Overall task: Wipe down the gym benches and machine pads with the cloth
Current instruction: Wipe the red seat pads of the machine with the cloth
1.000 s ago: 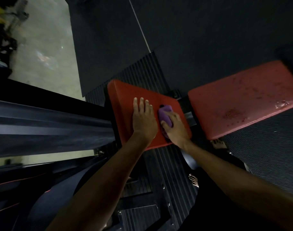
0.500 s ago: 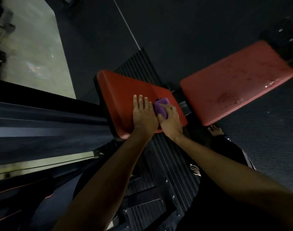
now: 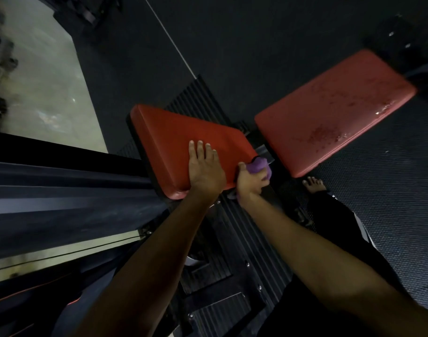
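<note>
Ribbed black plate (image 3: 242, 229) lies under both wrists. Left hand (image 3: 205, 173) is flat on the near red pad (image 3: 179, 135), fingers straight and close together, holding nothing. Just right of those fingers, the right hand (image 3: 250, 183) is curled round the purple cloth (image 3: 256, 165), which is bunched against the pad's right corner edge. Bare foot (image 3: 314, 184) is right of the gripping fingers, on dark matting. Beyond the cloth, across a narrow gap, is a second red pad (image 3: 329, 113), its surface speckled with wet spots.
</note>
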### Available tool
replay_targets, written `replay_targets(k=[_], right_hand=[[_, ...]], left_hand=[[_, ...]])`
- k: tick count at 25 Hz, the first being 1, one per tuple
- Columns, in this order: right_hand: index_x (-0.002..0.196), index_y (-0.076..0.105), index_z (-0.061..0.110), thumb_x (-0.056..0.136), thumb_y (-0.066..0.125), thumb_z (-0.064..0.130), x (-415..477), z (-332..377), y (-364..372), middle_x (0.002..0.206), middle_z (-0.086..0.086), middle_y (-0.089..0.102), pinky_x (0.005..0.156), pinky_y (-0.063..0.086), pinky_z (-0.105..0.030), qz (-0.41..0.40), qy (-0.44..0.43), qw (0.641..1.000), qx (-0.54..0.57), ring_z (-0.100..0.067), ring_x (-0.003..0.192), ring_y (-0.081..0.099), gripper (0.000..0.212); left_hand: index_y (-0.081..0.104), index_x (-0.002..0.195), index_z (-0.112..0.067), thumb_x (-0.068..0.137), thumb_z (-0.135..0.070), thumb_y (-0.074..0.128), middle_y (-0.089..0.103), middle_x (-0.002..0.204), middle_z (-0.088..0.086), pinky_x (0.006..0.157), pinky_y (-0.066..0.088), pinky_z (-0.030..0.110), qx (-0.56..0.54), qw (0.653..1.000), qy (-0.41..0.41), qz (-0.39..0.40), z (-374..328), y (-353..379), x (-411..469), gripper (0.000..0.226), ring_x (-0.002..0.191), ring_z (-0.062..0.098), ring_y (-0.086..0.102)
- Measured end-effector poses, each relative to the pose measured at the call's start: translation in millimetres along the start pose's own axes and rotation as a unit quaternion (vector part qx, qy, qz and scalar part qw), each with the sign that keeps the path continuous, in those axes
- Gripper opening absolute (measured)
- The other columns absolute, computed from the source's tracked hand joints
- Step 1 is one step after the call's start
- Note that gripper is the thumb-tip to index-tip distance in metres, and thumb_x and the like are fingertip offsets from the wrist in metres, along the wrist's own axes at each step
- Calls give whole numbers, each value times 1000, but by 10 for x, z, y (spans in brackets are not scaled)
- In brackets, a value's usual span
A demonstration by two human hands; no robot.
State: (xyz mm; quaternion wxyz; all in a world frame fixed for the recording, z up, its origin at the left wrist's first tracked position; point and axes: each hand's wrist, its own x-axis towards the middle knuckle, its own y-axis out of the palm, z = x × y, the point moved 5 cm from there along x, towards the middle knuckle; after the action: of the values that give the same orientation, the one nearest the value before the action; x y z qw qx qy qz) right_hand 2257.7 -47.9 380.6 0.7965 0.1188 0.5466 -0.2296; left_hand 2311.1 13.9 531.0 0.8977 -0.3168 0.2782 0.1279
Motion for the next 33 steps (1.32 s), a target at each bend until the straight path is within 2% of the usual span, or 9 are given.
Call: replay_targets(k=[4,7,11,15,17,21,26,30,33], right_hand=[[152,30,9,89,76,31,-239,-293,97,158,-23,29,97,48,-37,27,-26,993,111,-31,119,52,80],[158,22,16,94,71,31,-62,-259,134,158,-17,22,106,42,-40,33,-13,990,137,-34,134,44,83],[159,21,20,95,68,35,295,-194,105,157,-16,17,109,44,-43,22,-26,997,68,-34,131,46,81],[122,63,18,79,65,42,568,89,-80,127,-12,62,95,54,-41,45,-82,995,-37,-31,110,63,49],[135,57,18,86,67,44,369,142,-122,138,-13,55,102,49,-43,91,-90,990,-55,-34,124,57,56],[162,11,25,100,51,58,357,-104,-98,166,-9,8,121,28,-46,198,-97,963,-156,-34,149,26,81],[160,24,19,97,49,65,1076,289,-27,163,-19,22,118,32,-51,129,-34,961,-243,-42,145,32,82],[122,56,26,63,42,104,1767,443,697,132,-11,56,108,45,-53,209,-109,937,-257,-30,120,56,98],[149,45,24,89,56,73,988,625,660,150,-8,46,117,34,-41,262,-197,897,-296,-25,134,44,79]], left_hand=[[11,160,-6,103,-45,15,5,168,16,120,-8,61,-9,1000,7,5,-20,-3,10,68,154,37,-3],[13,160,-7,104,-41,17,8,167,16,120,-7,62,-9,1000,8,-16,-22,35,53,66,154,37,-1],[14,159,-8,104,-42,19,10,167,16,120,-5,63,-1,1000,7,-12,-35,43,120,65,154,37,1],[16,159,-10,103,-44,21,10,168,14,118,-6,66,-16,1000,16,18,-20,4,291,65,154,36,2],[19,159,-12,103,-43,24,14,167,13,117,-6,67,-22,1000,17,14,16,-3,397,65,154,35,4],[21,159,-14,101,-45,30,14,167,12,117,-7,67,-38,999,15,21,70,-26,633,66,154,34,5],[17,160,-15,102,-45,27,8,168,12,116,-12,68,-55,998,3,40,135,-60,872,66,155,32,0],[17,160,-15,102,-45,27,7,168,11,117,-13,65,-64,997,-2,47,183,-50,1016,65,155,30,-1],[19,160,-14,103,-43,28,10,168,11,119,-11,64,-81,995,-6,50,240,-70,1120,65,155,30,2]])
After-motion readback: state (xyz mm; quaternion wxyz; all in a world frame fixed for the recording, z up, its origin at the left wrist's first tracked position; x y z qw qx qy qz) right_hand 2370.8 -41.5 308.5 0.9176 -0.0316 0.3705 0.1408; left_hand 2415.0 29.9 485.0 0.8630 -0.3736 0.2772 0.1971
